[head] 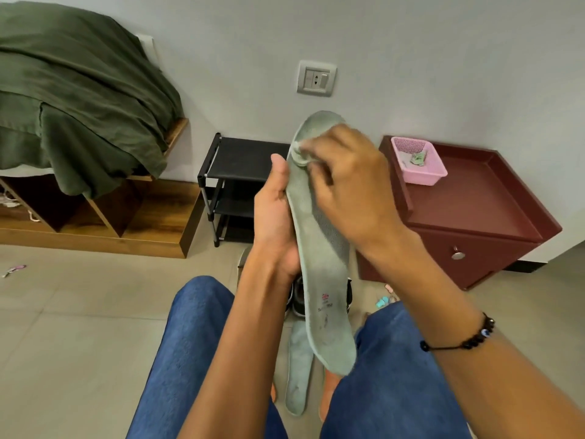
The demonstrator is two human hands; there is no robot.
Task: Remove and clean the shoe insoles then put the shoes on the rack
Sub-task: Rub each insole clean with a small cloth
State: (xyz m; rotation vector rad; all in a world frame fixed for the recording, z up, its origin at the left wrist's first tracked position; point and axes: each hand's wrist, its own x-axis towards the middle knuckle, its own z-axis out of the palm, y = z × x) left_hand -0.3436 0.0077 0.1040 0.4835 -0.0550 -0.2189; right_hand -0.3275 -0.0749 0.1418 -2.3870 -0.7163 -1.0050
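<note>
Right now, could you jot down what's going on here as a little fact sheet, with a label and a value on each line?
Left hand: grips held insole from the side
Right hand: rubs a small wad on the insole's toe end
Second insole: on the floor between the knees
Shoes: dark pair on the floor, partly hidden
Shoe rack: black, against the wall
Pink basket: on the maroon cabinet

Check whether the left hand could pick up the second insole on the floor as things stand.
Probably not right away. The left hand grips the raised insole that the right hand is rubbing. The floor insole lies uncovered between the legs, so the way looks free once the hand lets go.
</note>
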